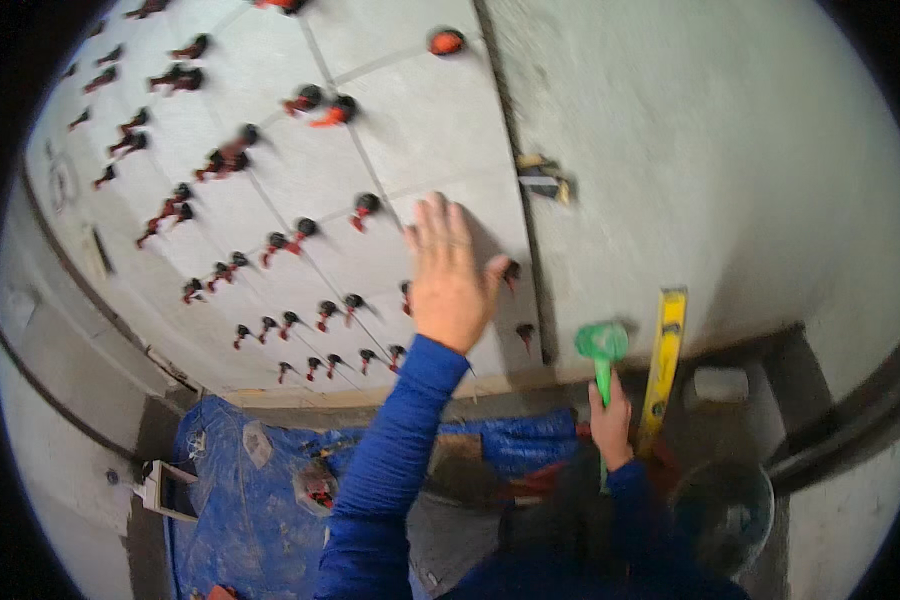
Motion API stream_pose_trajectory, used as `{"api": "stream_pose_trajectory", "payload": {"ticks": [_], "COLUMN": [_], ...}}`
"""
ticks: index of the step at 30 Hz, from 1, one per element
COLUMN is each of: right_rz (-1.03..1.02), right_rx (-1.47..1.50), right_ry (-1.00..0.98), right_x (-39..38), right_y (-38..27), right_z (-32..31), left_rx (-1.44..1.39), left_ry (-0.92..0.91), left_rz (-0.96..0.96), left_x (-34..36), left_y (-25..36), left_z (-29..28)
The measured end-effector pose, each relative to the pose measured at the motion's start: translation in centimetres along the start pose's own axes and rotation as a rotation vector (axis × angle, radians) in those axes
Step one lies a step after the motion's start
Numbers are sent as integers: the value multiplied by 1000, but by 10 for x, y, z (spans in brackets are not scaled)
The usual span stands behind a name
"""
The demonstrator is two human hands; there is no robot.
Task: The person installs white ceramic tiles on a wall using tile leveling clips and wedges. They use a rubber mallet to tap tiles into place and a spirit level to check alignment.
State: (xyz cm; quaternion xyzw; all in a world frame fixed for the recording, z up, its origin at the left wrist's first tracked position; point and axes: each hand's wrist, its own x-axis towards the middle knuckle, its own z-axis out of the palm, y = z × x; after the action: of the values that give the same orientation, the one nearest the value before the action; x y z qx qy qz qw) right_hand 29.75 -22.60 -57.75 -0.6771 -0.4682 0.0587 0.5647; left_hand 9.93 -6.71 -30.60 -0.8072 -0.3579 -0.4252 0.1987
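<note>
My left hand (448,285) lies against the light grey wall tiles (410,125), fingers stretched upward and the thumb out to the right. Red and black tile levelling clips (365,208) stand out along the joints, several close around this hand. Lower and to the right, my right hand (613,425) is wrapped round the handle of a green mallet (601,342). Its rounded head points up, in front of the bare wall and apart from the tiles.
A yellow spirit level (663,360) leans upright right of the mallet. Below it stands a bucket (767,505). A crumpled blue tarp (255,520) covers the floor at left, with a small white-framed object (160,490) by its edge. Bare grey wall (660,150) continues beyond the tiles.
</note>
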Motion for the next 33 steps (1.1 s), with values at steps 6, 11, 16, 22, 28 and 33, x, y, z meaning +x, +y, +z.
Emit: {"api": "stream_pose_trajectory", "payload": {"ticks": [6, 11, 16, 22, 28, 33], "right_rz": [39, -65, 43, 64, 248, 69], "right_rx": [-35, -217, -132, -309, -448, -477], "right_ry": [37, 60, -16, -171, -166, -68], "right_x": [5, 4, 0, 5, 21, 17], "right_y": [30, 107, 165, 174, 170, 183], "right_z": [-25, 23, 53, 62, 65, 75], "left_rx": [-307, -289, -141, 115, 262, 311], "left_ry": [-75, -176, -303, -287, -365, -496], "left_rz": [-21, -233, -586, -1130, -1677, -1898], "left_x": [-78, -168, -298, -505, -669, -734], "left_y": [-6, -31, -76, -104, -72, -77], "left_z": [-53, -82, -109, -145, -154, -145]}}
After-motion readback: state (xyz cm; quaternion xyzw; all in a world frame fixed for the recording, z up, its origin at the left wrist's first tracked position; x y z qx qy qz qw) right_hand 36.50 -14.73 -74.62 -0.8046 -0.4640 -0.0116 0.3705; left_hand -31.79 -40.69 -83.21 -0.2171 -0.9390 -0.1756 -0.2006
